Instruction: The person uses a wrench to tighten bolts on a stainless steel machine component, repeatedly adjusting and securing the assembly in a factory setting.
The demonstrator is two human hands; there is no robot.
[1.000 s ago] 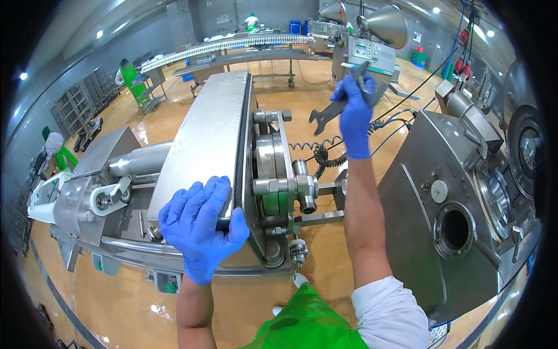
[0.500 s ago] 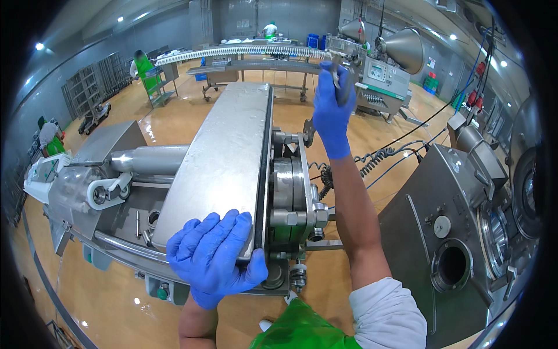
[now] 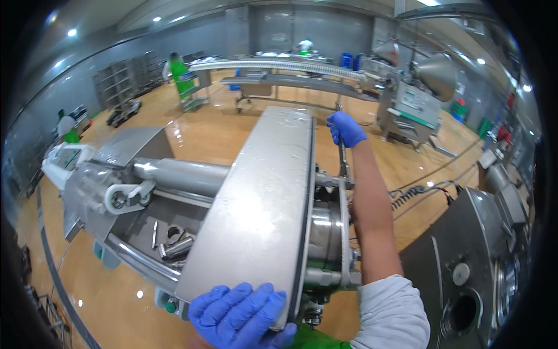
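Note:
My right hand, in a blue glove, is closed round the shaft of a long metal wrench. The wrench's lower end is at the upper bolt on the flange of a steel machine; whether its jaw grips the nut I cannot tell. Fingers stretched out, my blue-gloved left hand lies flat on the near end of the machine's long steel cover. Below the cover's right side sits a round steel housing, partly hidden by my right forearm.
Loose steel tubes and a ring lie in the tray left of the cover. A steel machine with a round port stands at the right, near coiled cables. A conveyor and several people are farther back.
My view has swung, so the scene sits lower and farther right. The wrench has swung away from me and now points to the far side. My left hand stays on the cover.

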